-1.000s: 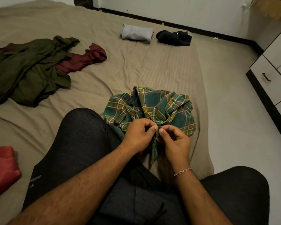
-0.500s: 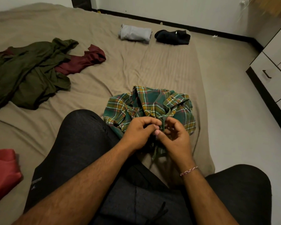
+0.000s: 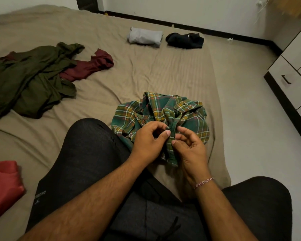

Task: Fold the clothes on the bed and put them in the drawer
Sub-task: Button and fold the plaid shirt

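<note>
Pinching plaid shirt (image 3: 163, 110) edge: left hand (image 3: 149, 141), right hand (image 3: 191, 148).

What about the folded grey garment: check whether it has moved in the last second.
No. The folded grey garment lies at the same spot on the bed, left of the folded black garment.

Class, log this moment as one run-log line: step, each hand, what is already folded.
step: working plaid shirt edge | left hand: pinches shirt | right hand: pinches shirt | folded: grey garment, black garment

Head camera looks down, close over bed (image 3: 146, 79).
</note>
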Available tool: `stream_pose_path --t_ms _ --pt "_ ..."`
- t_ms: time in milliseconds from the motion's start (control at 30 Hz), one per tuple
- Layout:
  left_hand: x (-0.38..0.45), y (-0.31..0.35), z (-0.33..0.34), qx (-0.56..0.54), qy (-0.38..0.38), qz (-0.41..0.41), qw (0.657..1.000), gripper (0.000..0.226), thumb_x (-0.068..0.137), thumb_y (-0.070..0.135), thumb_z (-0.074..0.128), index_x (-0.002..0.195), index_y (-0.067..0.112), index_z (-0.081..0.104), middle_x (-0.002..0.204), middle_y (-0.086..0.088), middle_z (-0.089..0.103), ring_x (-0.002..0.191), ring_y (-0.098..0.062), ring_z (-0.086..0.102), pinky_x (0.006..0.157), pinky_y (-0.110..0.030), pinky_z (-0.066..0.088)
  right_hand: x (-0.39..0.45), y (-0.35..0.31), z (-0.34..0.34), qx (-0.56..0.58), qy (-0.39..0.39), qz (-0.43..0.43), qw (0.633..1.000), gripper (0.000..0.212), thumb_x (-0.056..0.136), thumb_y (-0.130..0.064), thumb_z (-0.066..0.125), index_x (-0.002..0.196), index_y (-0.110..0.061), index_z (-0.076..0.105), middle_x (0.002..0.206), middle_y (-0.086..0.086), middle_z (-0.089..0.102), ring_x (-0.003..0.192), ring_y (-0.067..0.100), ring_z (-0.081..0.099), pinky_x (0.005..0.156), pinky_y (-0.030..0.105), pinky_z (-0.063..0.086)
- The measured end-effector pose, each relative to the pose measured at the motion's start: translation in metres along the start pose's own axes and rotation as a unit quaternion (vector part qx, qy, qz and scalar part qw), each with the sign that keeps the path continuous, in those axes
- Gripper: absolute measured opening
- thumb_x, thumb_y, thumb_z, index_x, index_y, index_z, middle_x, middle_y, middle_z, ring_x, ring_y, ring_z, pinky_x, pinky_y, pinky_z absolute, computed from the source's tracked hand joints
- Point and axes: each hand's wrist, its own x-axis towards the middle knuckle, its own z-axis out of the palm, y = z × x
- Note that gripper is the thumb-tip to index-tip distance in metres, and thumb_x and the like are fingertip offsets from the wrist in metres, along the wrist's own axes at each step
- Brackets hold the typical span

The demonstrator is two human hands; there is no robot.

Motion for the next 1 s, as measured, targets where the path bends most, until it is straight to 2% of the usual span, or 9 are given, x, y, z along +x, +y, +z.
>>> stream_pose_path --t_ms 233,367,500,567,633,733,833,933,1000 --pt "0.005 -0.004 -0.005 -0.038 0.000 0.004 0.999 0.013 0.098 0.015 0.061 0.102 0.024 0.069 0.089 0.004 0.069 0.084 -0.014 0.065 0.079 -0.040 0.056 0.004 0.002 -0.008 0.014 0.053 -0.006 0.998 0.021 0.096 0.007 0.061 0.105 -0.010 0.069 0.090 -0.005 0.072 0.089 0.009 0.067 0.084 0.029 0.057" --pt "0.005 0.000 -0.009 -0.067 -0.027 -0.003 0.997 0.018 0.096 0.012 0.069 0.108 0.026 0.067 0.077 0.008 0.060 0.066 -0.010 0.055 0.066 -0.035 0.053 0.005 0.002 -0.010 0.020 0.063 0.003 0.998 0.019 0.097 0.002 0.062 0.104 -0.013 0.070 0.096 0.002 0.072 0.096 0.020 0.067 0.090 0.039 0.058" --pt "-0.002 0.008 -0.013 -0.086 -0.243 -0.007 0.966 0.021 0.092 0.012 0.076 0.110 0.021 0.068 0.076 0.002 0.065 0.061 -0.006 0.055 0.061 -0.025 0.047 0.008 -0.008 -0.017 -0.158 0.142 -0.072 0.974 0.028 0.098 -0.017 0.067 0.124 -0.023 0.060 0.103 -0.002 0.067 0.085 0.005 0.067 0.075 0.026 0.053" --pt "-0.008 0.014 -0.015 -0.055 -0.415 -0.022 0.908 0.018 0.093 0.019 0.077 0.109 0.016 0.071 0.081 -0.001 0.073 0.066 -0.013 0.066 0.064 -0.031 0.054 0.016 -0.012 -0.022 -0.232 0.131 -0.101 0.958 0.054 0.096 -0.030 0.070 0.143 -0.036 0.045 0.121 -0.006 0.061 0.091 0.000 0.065 0.078 0.025 0.054" --pt "-0.013 0.016 -0.013 -0.010 -0.496 -0.022 0.868 0.014 0.094 0.024 0.076 0.105 0.015 0.073 0.086 -0.005 0.077 0.070 -0.018 0.073 0.069 -0.039 0.059 0.028 -0.011 -0.024 -0.347 0.091 -0.098 0.928 0.072 0.092 -0.032 0.075 0.153 -0.039 0.037 0.137 -0.009 0.053 0.113 0.004 0.060 0.094 0.028 0.052" --pt "-0.002 0.017 -0.007 0.026 -0.307 0.064 0.949 0.004 0.093 0.020 0.073 0.095 0.020 0.077 0.086 0.006 0.076 0.078 -0.005 0.071 0.075 -0.035 0.059 0.032 -0.002 -0.021 -0.469 0.025 -0.083 0.879 0.060 0.089 -0.020 0.076 0.145 -0.024 0.056 0.134 -0.005 0.059 0.123 0.009 0.054 0.108 0.029 0.044" --pt "0.036 0.020 -0.003 0.049 -0.078 0.096 0.991 0.024 0.091 0.024 0.074 0.115 0.024 0.071 0.112 0.012 0.071 0.103 -0.006 0.065 0.093 -0.039 0.055 0.023 -0.002 -0.017 -0.477 0.003 -0.080 0.875 0.030 0.086 -0.011 0.072 0.111 -0.025 0.079 0.100 -0.016 0.072 0.091 -0.002 0.064 0.090 0.020 0.052" --pt "0.072 0.014 0.004 0.297 -0.167 0.094 0.935 0.081 0.087 0.051 0.070 0.155 0.030 0.033 0.148 0.002 0.050 0.137 -0.020 0.045 0.114 -0.050 0.037 0.014 -0.012 -0.015 -0.487 -0.127 -0.025 0.864 0.016 0.083 -0.009 0.069 0.082 -0.021 0.081 0.078 -0.014 0.075 0.075 -0.002 0.068 0.076 0.019 0.056" --pt "0.075 0.008 0.009 0.440 -0.261 0.070 0.856 0.072 0.089 0.052 0.063 0.152 0.032 0.035 0.140 -0.001 0.058 0.133 -0.025 0.050 0.112 -0.056 0.034 0.006 -0.015 -0.018 -0.493 -0.186 0.013 0.850 0.017 0.083 -0.011 0.066 0.075 -0.019 0.079 0.074 -0.009 0.074 0.070 0.001 0.068 0.076 0.029 0.059"
